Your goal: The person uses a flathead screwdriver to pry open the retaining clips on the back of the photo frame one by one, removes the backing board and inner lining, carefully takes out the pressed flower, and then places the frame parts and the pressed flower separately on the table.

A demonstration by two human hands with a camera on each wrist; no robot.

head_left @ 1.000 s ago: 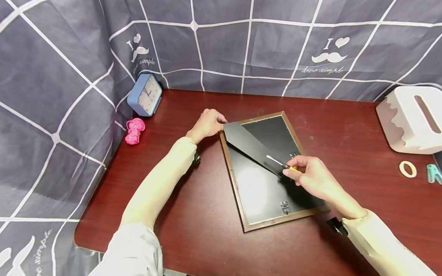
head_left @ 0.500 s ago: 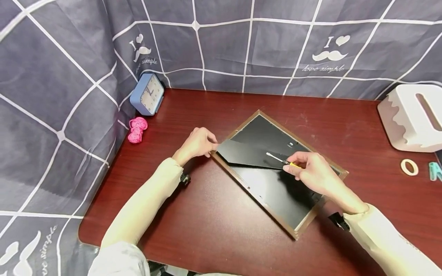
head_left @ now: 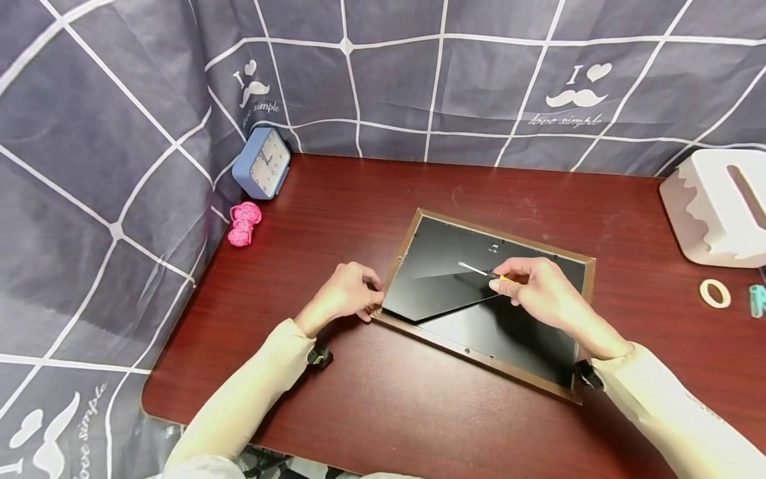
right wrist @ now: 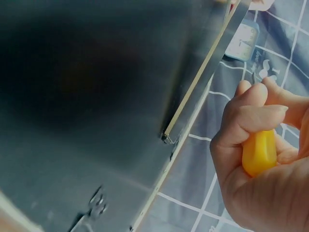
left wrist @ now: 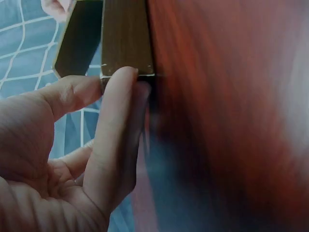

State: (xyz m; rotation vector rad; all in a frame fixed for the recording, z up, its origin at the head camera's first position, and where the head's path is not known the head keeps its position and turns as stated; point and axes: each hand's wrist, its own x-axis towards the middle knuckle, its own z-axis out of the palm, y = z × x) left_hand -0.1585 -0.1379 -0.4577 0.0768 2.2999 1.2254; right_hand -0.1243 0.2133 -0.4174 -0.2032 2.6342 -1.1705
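Note:
A brown wooden picture frame [head_left: 467, 350] lies face down on the dark red table [head_left: 359, 412], its long sides running left to right. Its black back panel carries a stand flap [head_left: 437, 293] that is lifted a little. My left hand [head_left: 347, 296] pinches the frame's near left corner [left wrist: 125, 43] between thumb and fingers. My right hand [head_left: 538, 293] rests over the back panel and grips a small screwdriver [head_left: 475, 269] by its yellow handle [right wrist: 259, 152]. The metal tip points left over the flap.
A blue alarm clock [head_left: 263, 163] and a pink yarn bundle [head_left: 244, 223] sit at the far left by the checked cloth wall. A white tissue box [head_left: 718, 206], a pale ring [head_left: 715, 293] and a teal piece [head_left: 759, 299] are at the right edge.
The frame has turned counterclockwise from upright to lying lengthwise. My left hand drew its corner toward me, while my right hand with the screwdriver stayed nearly in place.

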